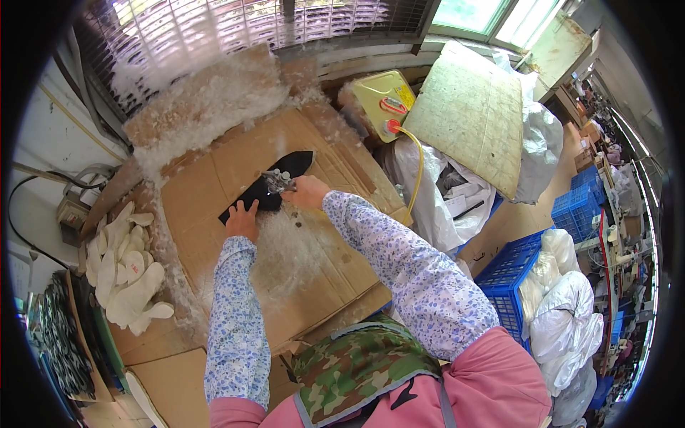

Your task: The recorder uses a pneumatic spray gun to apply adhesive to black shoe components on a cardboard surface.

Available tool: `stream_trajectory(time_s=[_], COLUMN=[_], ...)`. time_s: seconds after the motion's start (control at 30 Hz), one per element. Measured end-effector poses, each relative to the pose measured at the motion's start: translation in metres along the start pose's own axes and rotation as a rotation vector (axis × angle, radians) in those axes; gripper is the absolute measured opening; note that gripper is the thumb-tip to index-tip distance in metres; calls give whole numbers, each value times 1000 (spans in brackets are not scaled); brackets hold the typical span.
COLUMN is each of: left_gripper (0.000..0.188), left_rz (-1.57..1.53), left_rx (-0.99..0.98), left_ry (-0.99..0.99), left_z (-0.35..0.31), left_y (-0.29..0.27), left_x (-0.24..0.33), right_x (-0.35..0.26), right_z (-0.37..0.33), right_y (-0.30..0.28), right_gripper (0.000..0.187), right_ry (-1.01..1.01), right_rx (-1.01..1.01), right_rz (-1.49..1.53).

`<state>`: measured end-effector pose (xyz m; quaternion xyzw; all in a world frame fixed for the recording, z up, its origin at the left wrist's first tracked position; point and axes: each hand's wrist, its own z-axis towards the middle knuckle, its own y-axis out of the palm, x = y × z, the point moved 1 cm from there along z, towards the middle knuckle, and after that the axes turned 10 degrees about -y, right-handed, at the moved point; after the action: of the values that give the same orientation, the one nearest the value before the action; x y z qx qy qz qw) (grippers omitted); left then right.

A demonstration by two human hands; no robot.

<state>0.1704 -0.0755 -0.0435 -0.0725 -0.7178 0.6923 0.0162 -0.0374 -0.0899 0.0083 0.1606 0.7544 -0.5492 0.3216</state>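
A long black piece (254, 196), apparently fabric with a pointed far end, lies slanting across the brown cardboard (207, 175) on the work surface. My left hand (243, 222) rests at its near left end, fingers apart and tips on the black material. Over the middle of the piece, my right hand (307, 192) is closed on a silver metal tool (278, 180) that looks like a spray gun; its grip is hidden by my fingers. A few small dark bits lie on the cardboard beside my right hand.
Pale foot-shaped pieces (128, 267) are heaped at left. A yellow can (382, 107) with a yellow hose (419, 171) stands at the back right, beside a worn board (467, 118). White fibres coat a grille (235, 36). A blue crate (510, 285) holds white bags at right.
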Motion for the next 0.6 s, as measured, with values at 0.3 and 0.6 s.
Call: stream_trajectory(time_s=[0.3,0.6], left_gripper=[61,61], left_rz=[-14,-15], left_rx=[-94,-10], left_ry=[-46,0], left_z=[2,1], left_y=[-3,3], left_x=[3,-1], right_x=[0,-3], right_z=[0,-2], right_y=[-1,-4], right_gripper=[50,49], right_ry=[6,5], right_rx=[-11,-14], right_rz=[-4,1])
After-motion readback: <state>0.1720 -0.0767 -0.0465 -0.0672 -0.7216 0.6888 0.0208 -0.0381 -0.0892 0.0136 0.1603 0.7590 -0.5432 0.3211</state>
